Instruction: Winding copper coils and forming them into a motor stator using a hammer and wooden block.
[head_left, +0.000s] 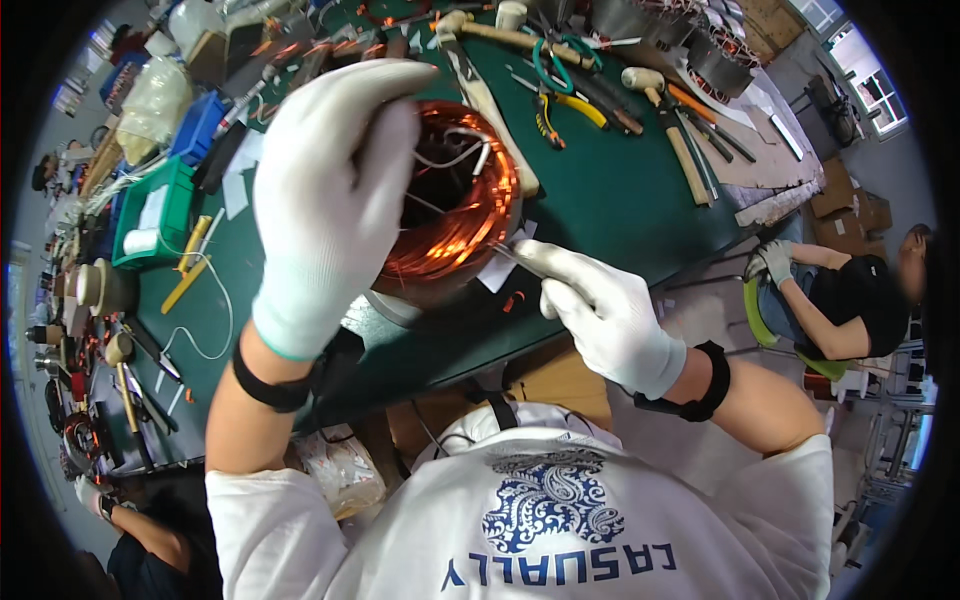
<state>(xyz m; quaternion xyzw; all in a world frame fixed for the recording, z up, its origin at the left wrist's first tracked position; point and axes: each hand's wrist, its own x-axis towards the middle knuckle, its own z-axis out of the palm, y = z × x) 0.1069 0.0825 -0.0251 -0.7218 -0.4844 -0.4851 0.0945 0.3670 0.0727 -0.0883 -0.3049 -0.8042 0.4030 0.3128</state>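
Note:
A motor stator point(455, 240) wound with shiny copper wire stands on the green table in front of me, white leads inside its ring. My left hand point(335, 190), in a white glove, is raised over its left side. Those fingers are stretched and curved, with the thumb apart and nothing visible between them; they are slightly blurred. My right hand point(605, 315), also gloved, is closed on a thin metal tool point(507, 251) whose tip meets the lower right edge of the winding. Most of that tool is hidden by the fingers, so its kind does not show.
Pliers with yellow handles point(580, 108), a mallet point(665, 125) and several other hand tools lie beyond and to the right. At the left are a green bin point(155, 215) and a blue bin point(200, 130). A co-worker point(850, 300) sits at the right; another's gloved hand point(90, 495) shows lower left.

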